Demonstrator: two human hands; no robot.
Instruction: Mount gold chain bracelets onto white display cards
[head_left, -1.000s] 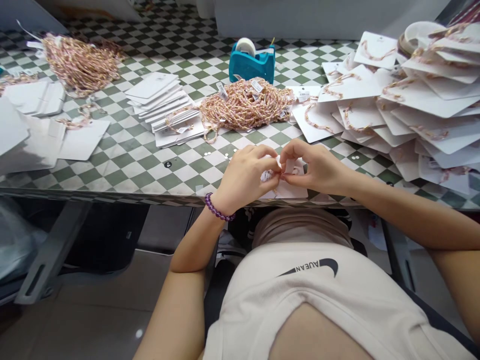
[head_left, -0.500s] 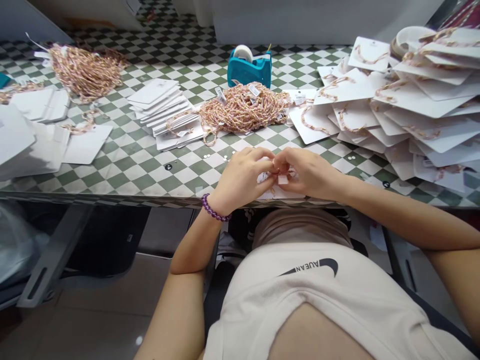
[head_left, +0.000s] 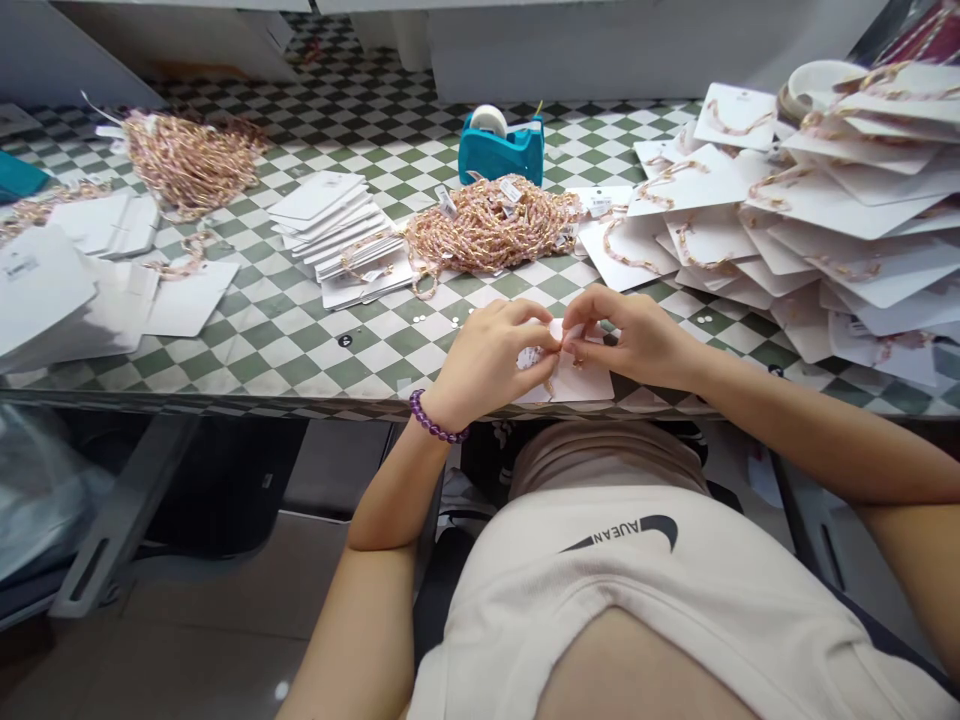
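At the table's front edge, my left hand (head_left: 499, 355) and my right hand (head_left: 634, 338) meet over a white card (head_left: 594, 385). Both are closed in a pinch, thumbs and fingertips together at one spot. What lies between the fingertips is too small to make out. Bits of a pink and gold beaded strand (head_left: 550, 386) show on the card below the fingers, along with a small printed tag (head_left: 528, 356) partly hidden by my left hand. A purple bead bracelet (head_left: 437, 420) circles my left wrist.
Beyond my hands lies a heap of beaded strands (head_left: 491, 225), with a teal tape dispenser (head_left: 501, 152) behind it. Blank cards (head_left: 319, 195) are stacked left of it. Carded strands (head_left: 847, 240) pile up on the right. Another strand heap (head_left: 191, 165) and cards (head_left: 45, 290) lie left.
My right hand has shifted slightly up, exposing more of the card beneath. A small white square seen by its fingers is no longer visible there. The view has shifted slightly.
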